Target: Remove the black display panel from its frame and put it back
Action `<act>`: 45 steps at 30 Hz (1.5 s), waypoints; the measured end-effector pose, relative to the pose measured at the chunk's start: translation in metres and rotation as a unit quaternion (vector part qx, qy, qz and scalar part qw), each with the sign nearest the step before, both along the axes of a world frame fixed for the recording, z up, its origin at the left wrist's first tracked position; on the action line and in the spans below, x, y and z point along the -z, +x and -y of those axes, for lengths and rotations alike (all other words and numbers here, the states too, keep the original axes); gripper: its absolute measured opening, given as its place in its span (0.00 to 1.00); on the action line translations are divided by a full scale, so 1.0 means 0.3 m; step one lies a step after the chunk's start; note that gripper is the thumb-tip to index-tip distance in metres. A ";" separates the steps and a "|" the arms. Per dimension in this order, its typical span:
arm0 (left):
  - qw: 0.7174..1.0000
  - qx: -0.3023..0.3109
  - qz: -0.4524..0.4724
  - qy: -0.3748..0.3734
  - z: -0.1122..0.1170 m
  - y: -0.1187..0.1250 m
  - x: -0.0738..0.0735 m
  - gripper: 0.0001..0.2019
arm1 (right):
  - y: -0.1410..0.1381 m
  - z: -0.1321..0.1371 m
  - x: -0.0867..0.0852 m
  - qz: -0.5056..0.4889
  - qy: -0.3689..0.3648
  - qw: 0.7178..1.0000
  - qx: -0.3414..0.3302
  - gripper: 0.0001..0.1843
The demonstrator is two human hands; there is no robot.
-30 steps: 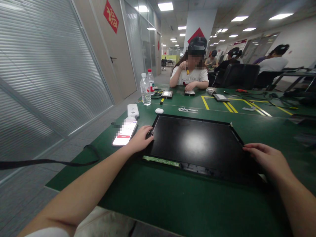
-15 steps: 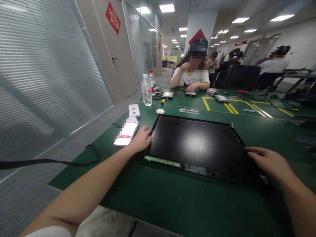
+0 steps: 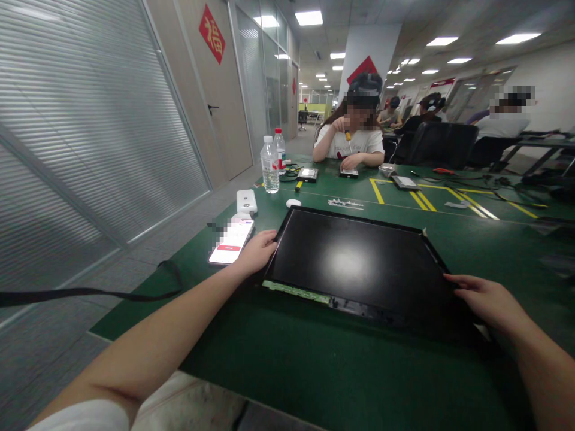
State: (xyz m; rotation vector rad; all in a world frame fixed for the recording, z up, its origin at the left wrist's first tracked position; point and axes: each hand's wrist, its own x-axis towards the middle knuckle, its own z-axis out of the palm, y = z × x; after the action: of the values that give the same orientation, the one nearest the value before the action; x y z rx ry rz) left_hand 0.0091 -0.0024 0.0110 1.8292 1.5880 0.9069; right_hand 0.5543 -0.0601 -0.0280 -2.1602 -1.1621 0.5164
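Observation:
A large black display panel [image 3: 354,257] lies flat on the green table [image 3: 314,365], with a thin green circuit strip [image 3: 296,292] along its near edge. My left hand [image 3: 257,251] grips the panel's left edge, fingers curled on the frame. At the near right corner my right hand [image 3: 485,301] holds the right edge, fingers wrapped over the rim. A lit phone [image 3: 231,241] rests just left of my left hand.
A white box [image 3: 247,200], a small white puck [image 3: 293,203] and two water bottles [image 3: 270,172] stand beyond the panel. Across the table a person [image 3: 349,140] works with a screwdriver on a drive. Yellow tape lines [image 3: 420,197] and cables lie at the right. A black strap [image 3: 90,293] trails left.
Both hands stay on the panel's edges. The view has shifted slightly, and my right hand sits a little lower and further right on the rim.

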 end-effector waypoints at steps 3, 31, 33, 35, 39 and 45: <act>0.984 -0.028 0.146 -0.093 0.029 0.023 -0.036 0.19 | -0.016 0.006 -0.002 -0.036 0.005 0.999 0.024 0.19; 0.859 -0.084 0.436 -0.256 0.040 0.067 -0.054 0.26 | -0.088 0.021 -0.086 -0.078 -0.038 0.994 0.069 0.20; 0.863 -0.082 0.431 -0.251 0.043 0.068 -0.060 0.22 | -0.096 0.024 -0.091 -0.078 -0.036 0.994 0.073 0.19; 0.866 -0.076 0.431 -0.242 0.046 0.069 -0.067 0.18 | -0.104 0.026 -0.094 -0.072 -0.035 0.994 0.073 0.18; 0.865 -0.055 0.441 -0.232 0.047 0.065 -0.065 0.18 | -0.119 0.031 -0.101 -0.076 -0.039 0.993 0.079 0.18; 0.862 -0.034 0.452 -0.226 0.041 0.054 -0.047 0.26 | -0.121 0.028 -0.106 -0.087 -0.040 0.993 0.074 0.18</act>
State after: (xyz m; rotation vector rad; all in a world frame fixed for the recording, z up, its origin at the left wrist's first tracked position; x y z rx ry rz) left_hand 0.0252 -0.0145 0.0252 0.8017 1.1030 1.0797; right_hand 0.5181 -0.0686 0.0038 -2.1987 -0.8943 0.6806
